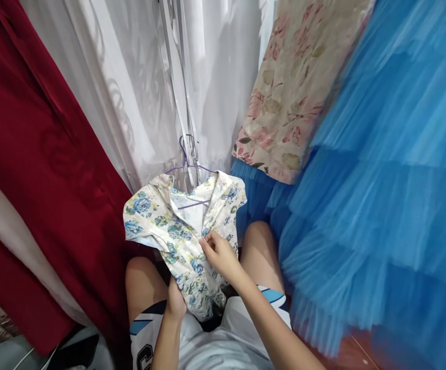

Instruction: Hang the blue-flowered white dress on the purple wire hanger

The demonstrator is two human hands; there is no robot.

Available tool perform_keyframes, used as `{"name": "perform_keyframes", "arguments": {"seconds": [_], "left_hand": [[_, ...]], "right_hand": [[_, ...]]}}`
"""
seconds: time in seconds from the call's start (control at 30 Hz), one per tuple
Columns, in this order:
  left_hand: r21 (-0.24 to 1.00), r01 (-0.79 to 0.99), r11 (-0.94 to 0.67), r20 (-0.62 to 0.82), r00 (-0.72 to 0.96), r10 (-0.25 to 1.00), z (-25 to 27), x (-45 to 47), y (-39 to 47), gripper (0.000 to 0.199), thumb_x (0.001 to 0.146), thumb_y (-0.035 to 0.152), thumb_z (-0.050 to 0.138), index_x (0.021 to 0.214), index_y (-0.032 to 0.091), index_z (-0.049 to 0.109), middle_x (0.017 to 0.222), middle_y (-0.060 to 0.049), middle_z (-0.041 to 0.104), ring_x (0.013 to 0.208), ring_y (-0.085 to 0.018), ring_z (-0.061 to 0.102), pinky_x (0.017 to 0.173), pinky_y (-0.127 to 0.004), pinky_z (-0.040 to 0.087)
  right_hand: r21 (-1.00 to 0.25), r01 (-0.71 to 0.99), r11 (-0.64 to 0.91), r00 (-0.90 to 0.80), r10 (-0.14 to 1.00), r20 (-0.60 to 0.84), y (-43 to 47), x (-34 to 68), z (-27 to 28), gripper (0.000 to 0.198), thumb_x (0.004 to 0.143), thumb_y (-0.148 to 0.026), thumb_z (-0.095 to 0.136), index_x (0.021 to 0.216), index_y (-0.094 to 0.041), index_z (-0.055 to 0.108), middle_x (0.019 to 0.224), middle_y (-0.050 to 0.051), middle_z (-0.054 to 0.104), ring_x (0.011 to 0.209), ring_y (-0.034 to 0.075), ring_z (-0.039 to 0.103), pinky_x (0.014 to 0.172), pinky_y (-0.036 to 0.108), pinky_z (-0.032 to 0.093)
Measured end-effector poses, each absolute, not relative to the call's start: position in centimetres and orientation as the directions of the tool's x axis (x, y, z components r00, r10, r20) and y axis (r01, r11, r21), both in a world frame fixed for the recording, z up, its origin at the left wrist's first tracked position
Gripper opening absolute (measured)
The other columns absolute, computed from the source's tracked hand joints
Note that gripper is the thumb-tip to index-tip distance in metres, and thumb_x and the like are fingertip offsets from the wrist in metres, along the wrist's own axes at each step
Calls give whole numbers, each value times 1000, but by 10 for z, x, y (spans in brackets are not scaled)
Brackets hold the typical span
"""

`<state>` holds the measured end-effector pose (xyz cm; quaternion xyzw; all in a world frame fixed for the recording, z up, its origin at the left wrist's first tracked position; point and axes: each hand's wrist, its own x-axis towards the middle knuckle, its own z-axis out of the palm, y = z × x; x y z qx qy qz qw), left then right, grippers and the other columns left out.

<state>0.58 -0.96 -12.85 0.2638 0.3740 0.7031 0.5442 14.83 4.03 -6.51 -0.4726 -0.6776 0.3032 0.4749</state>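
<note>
A white floral dress (pixel 186 244) with blue roses and a collar hangs on a purple wire hanger (pixel 184 154) above my lap. At the front opening just below the collar, my right hand (pixel 218 254) pinches the fabric between thumb and fingers. Lower down, my left hand (pixel 175 300) grips the dress's left side, its fingers hidden behind the cloth. White ribbons (pixel 176 92) hang down behind the hanger's hook.
Dark red fabric (pixel 53 169) hangs at the left. White curtain-like cloth (pixel 138 67) fills the back. At the right hang a cream pink-flowered fabric (pixel 284 103) and a layered blue tulle skirt (pixel 380 205), close beside my knee. Reddish floor (pixel 357 352) shows at bottom right.
</note>
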Motion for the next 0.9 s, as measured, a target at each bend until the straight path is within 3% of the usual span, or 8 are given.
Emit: {"name": "perform_keyframes", "arguments": {"seconds": [0.17, 0.23, 0.3, 0.4, 0.5, 0.57, 0.77, 0.9], "left_hand": [[831, -519, -199, -22, -388, 921, -142, 12, -12, 78, 79, 82, 33, 129, 29, 60, 123, -10, 65, 120, -31, 58, 98, -41, 49], [916, -265, -302, 142, -489, 861, -136, 13, -15, 74, 78, 72, 53, 138, 28, 50, 135, -11, 56, 127, -31, 52, 103, -42, 45], [911, 125, -393, 381, -619, 686, -127, 14, -17, 79, 75, 52, 71, 144, 29, 41, 146, -12, 43, 135, -32, 42, 109, -44, 37], [766, 491, -415, 636, -491, 595, -113, 19, -13, 61, 78, 37, 72, 134, 27, 52, 139, -13, 49, 132, -30, 43, 111, -43, 33], [782, 456, -425, 553, -193, 811, -106, 22, 1, 19, 89, 36, 58, 100, 24, 67, 98, -9, 68, 96, -25, 64, 90, -36, 47], [818, 410, -405, 486, -113, 867, -102, 23, 10, 20, 91, 36, 52, 85, 22, 65, 80, -6, 67, 77, -22, 63, 77, -33, 48], [807, 284, -518, 564, -114, 818, -84, 27, 22, 16, 92, 31, 50, 95, 19, 59, 87, -7, 65, 84, -20, 62, 78, -30, 46], [748, 449, -489, 582, -90, 808, -82, 29, 23, 10, 91, 25, 48, 91, 19, 57, 83, -5, 64, 81, -19, 61, 76, -29, 44]], "right_hand": [[-924, 216, 316, -64, 949, 309, 33, 158, -71, 24, 87, -38, 55, 71, -21, 50, 53, -2, 54, 51, 15, 50, 54, 25, 35], [-958, 88, 273, -102, 959, 264, 28, 161, -76, 23, 85, -37, 57, 72, -20, 52, 53, -2, 56, 47, 13, 48, 50, 25, 35], [-973, -4, 229, -144, 963, 228, 24, 159, -78, 22, 84, -37, 60, 75, -19, 54, 53, -2, 58, 42, 10, 43, 46, 23, 31], [-980, -78, 183, -174, 965, 194, 21, 151, -77, 23, 82, -38, 63, 75, -18, 55, 50, -3, 57, 39, 8, 40, 44, 22, 28], [-980, -130, 153, -209, 962, 178, 22, 142, -68, 26, 82, -40, 64, 73, -18, 54, 47, -3, 57, 38, 9, 41, 43, 22, 29], [-977, -159, 139, -216, 961, 172, 27, 139, -58, 28, 81, -43, 64, 72, -18, 53, 46, -3, 58, 35, 8, 39, 39, 22, 27], [-973, -147, 176, -235, 950, 208, 41, 136, -21, 26, 78, -39, 66, 70, -18, 54, 47, -1, 60, 33, 8, 39, 37, 21, 28], [-961, -172, 217, -247, 935, 255, 59, 134, 8, 28, 75, -37, 65, 58, -17, 57, 43, -1, 56, 32, 7, 35, 37, 22, 25]]}}
